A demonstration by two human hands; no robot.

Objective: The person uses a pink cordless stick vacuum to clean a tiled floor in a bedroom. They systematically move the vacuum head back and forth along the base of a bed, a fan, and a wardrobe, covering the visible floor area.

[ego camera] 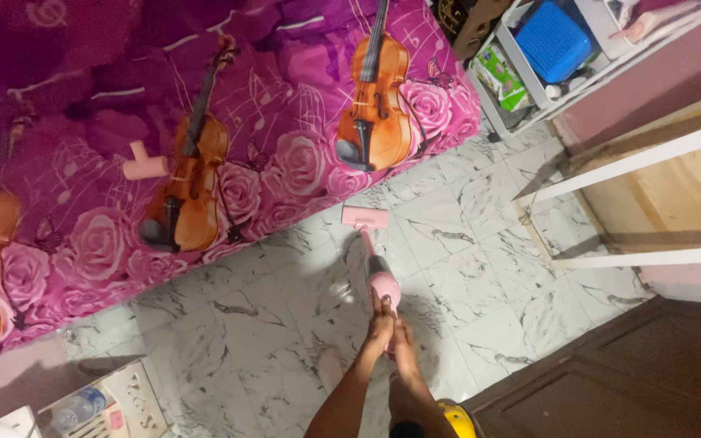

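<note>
A pink handheld vacuum cleaner [384,282] points down at the white marble-tiled floor [269,324], its flat pink nozzle head [365,216] resting near the bed's edge. My left hand [380,327] and my right hand [403,335] are both wrapped around its handle, side by side. A separate pink nozzle attachment [144,166] lies on the bed's magenta sheet [277,97], which is printed with roses and violins.
A white shelf unit [529,77] at top right holds a blue basket [553,40] and a green packet [501,77]. A wooden-framed panel [675,195] stands on the right, a dark wooden door [610,381] at bottom right, a box with a bottle [99,405] at bottom left.
</note>
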